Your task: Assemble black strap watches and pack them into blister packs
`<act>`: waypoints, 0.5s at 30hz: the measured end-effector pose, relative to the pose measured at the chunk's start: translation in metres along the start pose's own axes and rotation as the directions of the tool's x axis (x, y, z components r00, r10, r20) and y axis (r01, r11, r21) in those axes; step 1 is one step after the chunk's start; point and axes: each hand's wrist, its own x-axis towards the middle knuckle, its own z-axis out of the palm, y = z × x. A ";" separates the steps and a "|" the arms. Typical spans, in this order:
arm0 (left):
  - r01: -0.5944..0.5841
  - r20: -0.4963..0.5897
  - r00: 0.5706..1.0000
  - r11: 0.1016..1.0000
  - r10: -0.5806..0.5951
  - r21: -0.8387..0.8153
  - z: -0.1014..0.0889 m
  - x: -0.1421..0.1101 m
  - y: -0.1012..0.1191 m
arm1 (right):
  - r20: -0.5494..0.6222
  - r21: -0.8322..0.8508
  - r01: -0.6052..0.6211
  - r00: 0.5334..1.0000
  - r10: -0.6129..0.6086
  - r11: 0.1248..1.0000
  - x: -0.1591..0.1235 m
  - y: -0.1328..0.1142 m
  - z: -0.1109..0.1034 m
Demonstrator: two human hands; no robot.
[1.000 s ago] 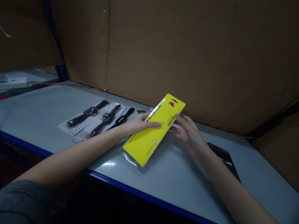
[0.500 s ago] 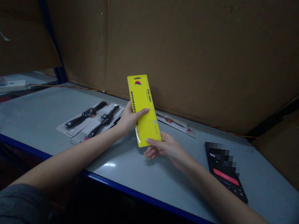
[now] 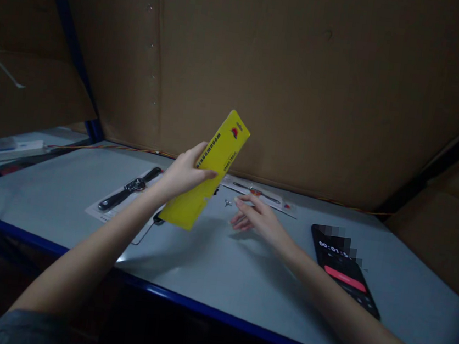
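My left hand [image 3: 186,172] grips a flat yellow tool card [image 3: 200,191] printed "woodworking" and "spoke shave", thumb across its front. The card leans, its hang-hole end up to the right. Below its lower left corner show a black handle end [image 3: 159,218] and a thin dark line; what they belong to is hidden. My right hand [image 3: 255,215] is off the card, low over the table, fingers loosely bent and apart, holding nothing visible. A small metal piece [image 3: 228,203] lies just left of its fingertips. A packaged black-handled spokeshave [image 3: 128,187] lies left of my left forearm.
A long narrow package [image 3: 266,196] with a slim tool lies toward the back of the grey table [image 3: 217,281]. A phone [image 3: 343,268] rests at the right. Cardboard walls [image 3: 285,79] close off the back, with thin wires along their foot. The front edge is blue.
My right hand has let go of the yellow card and moved slightly right. My left hand has turned the card clockwise, its top now right. The small metal piece has come into view.
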 end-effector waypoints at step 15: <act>0.187 -0.107 0.946 0.245 -0.307 0.951 -0.029 -0.003 -0.052 | -0.149 -0.256 0.258 0.942 -0.302 0.932 0.007 0.007 -0.016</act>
